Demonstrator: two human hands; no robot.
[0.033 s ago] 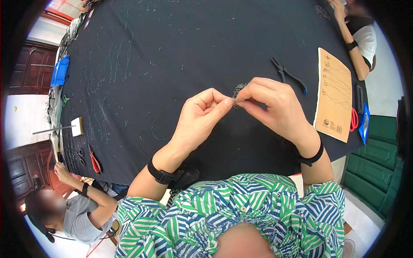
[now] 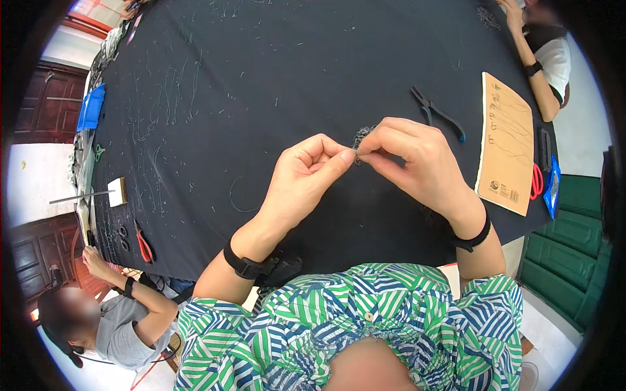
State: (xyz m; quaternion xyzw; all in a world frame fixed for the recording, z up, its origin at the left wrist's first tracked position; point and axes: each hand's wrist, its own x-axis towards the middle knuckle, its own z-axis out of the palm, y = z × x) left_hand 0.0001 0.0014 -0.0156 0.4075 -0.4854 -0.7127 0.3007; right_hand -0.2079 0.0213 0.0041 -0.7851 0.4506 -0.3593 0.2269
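We see our left hand (image 2: 306, 176) and right hand (image 2: 411, 163) meeting above the black tabletop (image 2: 261, 98), fingertips touching. Between them sits a small dark piece of chain mesh (image 2: 362, 136), pinched at its lower edge by the thumb and forefinger of each hand, so both sets of fingers are clenched on it; the rest of the mesh stands up just above the right forefinger. The mesh is held clear of the tabletop, a little to the right of the middle.

Beyond our right hand lie black pliers (image 2: 435, 112), and further right a tan booklet (image 2: 505, 146) with red-handled scissors (image 2: 536, 182) beside it. A co-worker's arm (image 2: 536, 72) rests at the far right edge.

Against the earlier picture, nothing has shifted: hands, mesh and tools lie as they did.
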